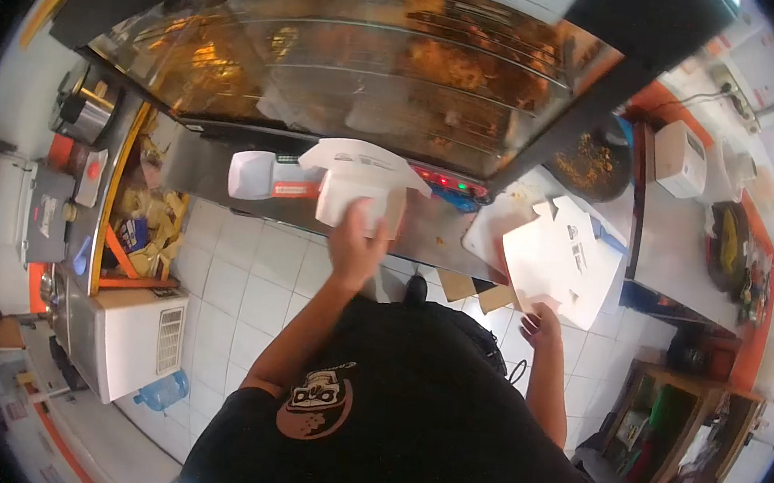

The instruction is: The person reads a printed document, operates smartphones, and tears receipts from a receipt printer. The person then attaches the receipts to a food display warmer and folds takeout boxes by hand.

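My left hand grips a partly folded white cardboard box with dark print on its flap. The hand is slightly blurred, and its fingers lie over the near side. To the left of this box sits a small white container, with a red-and-white printed piece beside it. My right hand is at the near edge of a flat white cardboard box blank, fingers bent against it. The blank has cut-out slots and printed marks, and it reaches past the counter edge. Whether several blanks are stacked cannot be made out.
A glass-fronted heated display case with food on racks rises behind the metal counter. A dark pan of food bits stands to the right, near a white device. A white freezer-like unit is at left.
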`<act>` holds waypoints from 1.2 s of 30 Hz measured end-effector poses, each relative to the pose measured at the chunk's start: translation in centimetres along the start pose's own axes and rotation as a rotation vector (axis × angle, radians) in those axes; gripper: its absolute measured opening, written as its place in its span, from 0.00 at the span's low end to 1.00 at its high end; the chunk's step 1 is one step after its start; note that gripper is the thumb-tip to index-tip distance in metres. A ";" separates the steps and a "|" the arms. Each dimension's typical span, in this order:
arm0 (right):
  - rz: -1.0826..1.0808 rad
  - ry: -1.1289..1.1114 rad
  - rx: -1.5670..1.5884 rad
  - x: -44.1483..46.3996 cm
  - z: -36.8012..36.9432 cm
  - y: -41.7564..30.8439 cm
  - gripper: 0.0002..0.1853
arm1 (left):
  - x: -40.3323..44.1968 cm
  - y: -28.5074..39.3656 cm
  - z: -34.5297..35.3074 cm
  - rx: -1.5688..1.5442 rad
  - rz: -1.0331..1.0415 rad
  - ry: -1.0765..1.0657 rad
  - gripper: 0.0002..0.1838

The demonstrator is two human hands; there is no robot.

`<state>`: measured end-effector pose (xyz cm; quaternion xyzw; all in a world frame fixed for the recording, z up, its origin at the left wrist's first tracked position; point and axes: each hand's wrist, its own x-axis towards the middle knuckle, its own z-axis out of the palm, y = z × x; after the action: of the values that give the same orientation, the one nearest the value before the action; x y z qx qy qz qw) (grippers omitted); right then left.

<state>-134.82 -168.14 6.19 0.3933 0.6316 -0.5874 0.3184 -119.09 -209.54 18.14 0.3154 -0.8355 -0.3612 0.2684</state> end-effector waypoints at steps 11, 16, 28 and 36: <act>-0.396 -0.449 0.602 -14.4 5.2 -3.6 0.16 | -4.1 15.5 14.7 -0.194 0.639 -1.089 0.15; -0.947 -0.283 0.328 -18.1 4.4 -4.6 0.15 | -1.8 13.6 11.5 -0.515 0.129 -1.220 0.17; -1.411 0.001 -0.676 -21.7 8.3 -7.8 0.19 | -3.8 13.0 4.4 -0.831 -0.379 -1.249 0.12; -1.305 -0.407 -0.735 -23.2 8.0 -8.4 0.12 | -4.6 13.9 3.9 -0.920 -0.356 -1.164 0.12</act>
<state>-131.29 -178.92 29.56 -0.3049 0.8187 -0.4694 0.1279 -123.35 -197.06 25.57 0.0605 -0.5440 -0.8187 -0.1734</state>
